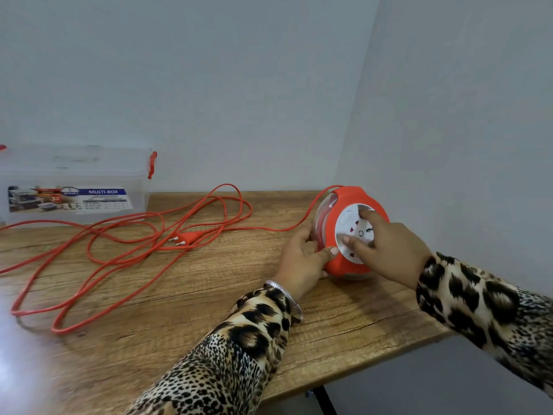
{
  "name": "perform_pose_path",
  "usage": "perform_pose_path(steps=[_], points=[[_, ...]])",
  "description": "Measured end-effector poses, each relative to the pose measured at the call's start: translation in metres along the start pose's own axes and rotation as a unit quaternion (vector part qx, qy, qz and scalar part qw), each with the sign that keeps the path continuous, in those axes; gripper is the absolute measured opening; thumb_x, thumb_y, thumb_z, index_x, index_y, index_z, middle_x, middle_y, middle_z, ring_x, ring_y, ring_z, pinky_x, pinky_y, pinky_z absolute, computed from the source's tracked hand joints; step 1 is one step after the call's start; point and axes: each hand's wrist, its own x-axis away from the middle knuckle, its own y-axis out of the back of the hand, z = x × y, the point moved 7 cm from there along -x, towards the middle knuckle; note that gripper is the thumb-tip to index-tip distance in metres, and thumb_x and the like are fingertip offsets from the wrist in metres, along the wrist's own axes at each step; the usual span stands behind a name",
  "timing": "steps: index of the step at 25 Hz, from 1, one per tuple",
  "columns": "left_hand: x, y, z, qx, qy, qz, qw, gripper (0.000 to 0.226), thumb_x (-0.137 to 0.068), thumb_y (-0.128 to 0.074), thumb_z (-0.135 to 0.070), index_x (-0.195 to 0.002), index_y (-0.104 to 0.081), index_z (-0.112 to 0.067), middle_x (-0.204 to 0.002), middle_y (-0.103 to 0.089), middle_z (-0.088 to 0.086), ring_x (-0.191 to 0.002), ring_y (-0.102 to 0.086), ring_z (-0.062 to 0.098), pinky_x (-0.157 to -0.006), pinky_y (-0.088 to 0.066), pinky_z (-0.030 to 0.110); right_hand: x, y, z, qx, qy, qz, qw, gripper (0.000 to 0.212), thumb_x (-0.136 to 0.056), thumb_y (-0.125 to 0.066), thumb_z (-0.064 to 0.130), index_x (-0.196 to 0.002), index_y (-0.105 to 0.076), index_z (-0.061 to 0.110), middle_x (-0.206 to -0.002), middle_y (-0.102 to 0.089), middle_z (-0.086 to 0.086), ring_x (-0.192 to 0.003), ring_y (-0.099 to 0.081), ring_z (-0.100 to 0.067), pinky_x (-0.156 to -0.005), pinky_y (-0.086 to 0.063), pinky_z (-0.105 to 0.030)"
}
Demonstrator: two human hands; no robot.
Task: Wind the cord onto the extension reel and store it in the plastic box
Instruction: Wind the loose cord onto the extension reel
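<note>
A round orange extension reel (332, 232) with a white socket face stands on edge at the right end of the wooden table (191, 298). My left hand (302, 259) grips its left rim, thumb on the orange front. My right hand (386, 250) has its fingertips pressed on the white socket disc. The orange cord (119, 250) leaves the reel's top and lies in loose loops across the table; its plug (185, 238) rests among them. A clear plastic box (74, 187) with red latches and a closed lid stands at the back left.
Grey walls close off the back and the right side, right behind the reel. The table's front edge runs diagonally below my arms, with a dark leg under it. A bright glare covers the table's lower left corner.
</note>
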Motion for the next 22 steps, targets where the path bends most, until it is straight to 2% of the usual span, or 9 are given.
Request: perform_pose_path(steps=[2,5,8,11,13,15,17,19,22], points=[[0.0,0.003,0.001,0.0,0.014,-0.015,1.0,0.048,-0.089,-0.064,-0.002,-0.133,-0.049,-0.01,-0.118,-0.067,0.014,-0.07,-0.067,0.015,-0.049,-0.054,0.019,0.0,-0.01,-0.004,-0.169,-0.094,0.07,0.979,0.058,-0.088,-0.056,0.047,-0.138,-0.034,0.025,-0.113,-0.065,-0.005,-0.073,-0.069,-0.03,-0.06,-0.047,-0.026],[0.0,0.004,0.0,-0.005,0.018,-0.024,1.0,0.052,-0.089,-0.065,-0.004,-0.136,-0.046,-0.013,-0.123,-0.064,0.018,-0.076,-0.066,0.022,-0.056,-0.055,0.024,0.012,-0.028,-0.002,-0.449,-0.235,0.146,0.85,0.035,-0.091,-0.058,0.022,-0.121,-0.044,0.013,-0.091,-0.068,-0.007,-0.044,-0.061,-0.018,-0.04,-0.038,-0.021],[0.002,0.004,-0.001,0.001,0.012,-0.022,1.0,0.05,-0.089,-0.065,-0.003,-0.135,-0.048,-0.016,-0.11,-0.067,0.008,-0.073,-0.065,0.02,-0.055,-0.055,0.025,0.021,-0.027,0.005,-0.483,-0.261,0.189,0.814,0.032,-0.089,-0.059,0.012,-0.118,-0.046,0.01,-0.094,-0.068,-0.013,-0.052,-0.064,-0.018,-0.041,-0.04,-0.022],[0.002,0.005,-0.001,-0.022,0.002,-0.015,1.0,0.049,-0.089,-0.064,-0.002,-0.135,-0.047,-0.008,-0.107,-0.066,0.004,-0.077,-0.065,0.017,-0.06,-0.054,0.027,0.02,-0.007,0.0,-0.362,-0.214,0.188,0.887,0.024,-0.085,-0.067,0.021,-0.101,-0.052,0.011,-0.089,-0.072,-0.007,-0.059,-0.068,-0.021,-0.044,-0.043,-0.023],[0.002,0.005,0.0,-0.032,-0.003,-0.012,0.999,0.051,-0.089,-0.064,-0.001,-0.136,-0.045,-0.006,-0.11,-0.062,0.003,-0.084,-0.065,0.016,-0.065,-0.055,0.03,0.016,0.015,-0.012,-0.137,-0.128,0.128,0.974,0.023,-0.085,-0.066,0.028,-0.098,-0.053,0.014,-0.086,-0.071,0.0,-0.07,-0.065,-0.021,-0.056,-0.045,-0.026],[0.0,0.005,-0.001,-0.039,-0.007,-0.007,0.999,0.049,-0.089,-0.063,-0.001,-0.135,-0.046,-0.006,-0.101,-0.058,-0.003,-0.081,-0.064,0.013,-0.064,-0.055,0.028,0.015,0.034,-0.009,0.092,0.012,0.034,0.995,0.024,-0.081,-0.063,0.026,-0.102,-0.053,0.02,-0.098,-0.066,0.002,-0.076,-0.061,-0.023,-0.061,-0.045,-0.031],[-0.001,0.004,0.0,-0.046,-0.008,0.0,0.999,0.044,-0.09,-0.062,-0.001,-0.132,-0.047,-0.005,-0.098,-0.057,-0.002,-0.077,-0.064,0.011,-0.062,-0.055,0.027,0.022,0.039,0.012,0.223,0.226,-0.018,0.948,0.036,-0.073,-0.066,0.011,-0.106,-0.058,0.022,-0.115,-0.061,-0.006,-0.07,-0.062,-0.028,-0.052,-0.046,-0.032],[-0.002,0.003,0.0,-0.048,-0.008,0.008,0.999,0.041,-0.091,-0.061,0.0,-0.13,-0.049,-0.005,-0.099,-0.058,-0.002,-0.077,-0.064,0.01,-0.062,-0.055,0.027,0.03,0.031,0.03,0.319,0.419,-0.013,0.85,0.055,-0.063,-0.061,-0.004,-0.111,-0.064,0.023,-0.126,-0.057,-0.019,-0.068,-0.063,-0.03,-0.048,-0.047,-0.033],[0.0,0.002,-0.001,-0.051,-0.009,0.02,0.998,0.042,-0.091,-0.061,-0.001,-0.13,-0.05,-0.01,-0.096,-0.058,-0.005,-0.074,-0.065,0.007,-0.062,-0.056,0.024,0.016,0.025,0.034,0.41,0.484,0.033,0.773,0.067,-0.062,-0.067,0.0,-0.12,-0.061,0.032,-0.128,-0.054,-0.027,-0.07,-0.065,-0.031,-0.052,-0.05,-0.035]])
